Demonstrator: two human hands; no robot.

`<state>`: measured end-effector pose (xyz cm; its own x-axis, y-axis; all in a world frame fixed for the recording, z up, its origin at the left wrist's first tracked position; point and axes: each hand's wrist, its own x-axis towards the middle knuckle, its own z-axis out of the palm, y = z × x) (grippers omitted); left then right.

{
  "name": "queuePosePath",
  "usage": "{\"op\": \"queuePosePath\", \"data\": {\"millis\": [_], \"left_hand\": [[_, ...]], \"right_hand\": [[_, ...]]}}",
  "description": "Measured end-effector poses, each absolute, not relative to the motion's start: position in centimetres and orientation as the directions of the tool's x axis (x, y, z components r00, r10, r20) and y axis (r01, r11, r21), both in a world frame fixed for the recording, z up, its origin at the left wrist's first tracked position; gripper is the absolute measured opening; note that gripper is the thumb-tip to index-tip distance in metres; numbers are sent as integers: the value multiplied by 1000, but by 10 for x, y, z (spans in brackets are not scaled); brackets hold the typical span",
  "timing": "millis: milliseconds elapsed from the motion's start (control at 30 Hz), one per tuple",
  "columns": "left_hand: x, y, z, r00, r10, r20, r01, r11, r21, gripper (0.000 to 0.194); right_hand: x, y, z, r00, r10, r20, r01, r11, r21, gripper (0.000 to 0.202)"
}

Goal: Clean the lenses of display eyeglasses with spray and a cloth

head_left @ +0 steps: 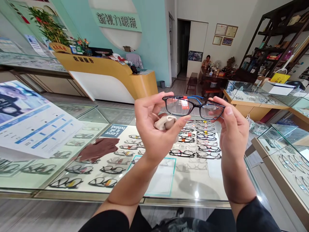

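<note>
A pair of dark-framed glasses point(197, 105) with blue and red on a temple is held up above the glass display case. My left hand point(156, 124) grips its left side with fingers pinched at the frame, and a crumpled pale cloth point(166, 123) is tucked in its palm. At the other end of the frame, my right hand point(233, 125) has thumb and fingers closed on the glasses. A small red and white label point(184, 103) shows through the left lens. Below the hands, many glasses point(182, 153) lie in rows inside the case.
A brown cloth point(98, 149) and a printed leaflet stand point(36, 122) are on the case to the left. Behind are a yellow counter point(142, 84) and a seated person point(206, 62). Another glass case point(285, 161) stands at the right.
</note>
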<state>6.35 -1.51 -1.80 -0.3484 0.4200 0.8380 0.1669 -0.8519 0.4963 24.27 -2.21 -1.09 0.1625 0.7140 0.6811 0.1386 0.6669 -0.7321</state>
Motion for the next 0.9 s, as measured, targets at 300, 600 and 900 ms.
{"op": "queuePosePath", "data": {"millis": [300,600,900], "left_hand": [[65,-6,-23,-325,489,810,-18,-859,511,60],[70,4,-29,-327,470,820,134,-836,533,64],[68,5,-30,-298,456,839,203,-828,522,68]], "right_hand": [[244,-13,-13,154,743,651,0,659,-752,33],[243,-9,-9,156,806,571,-161,591,-790,28],[240,-6,-11,184,850,493,-246,525,-815,25]]}}
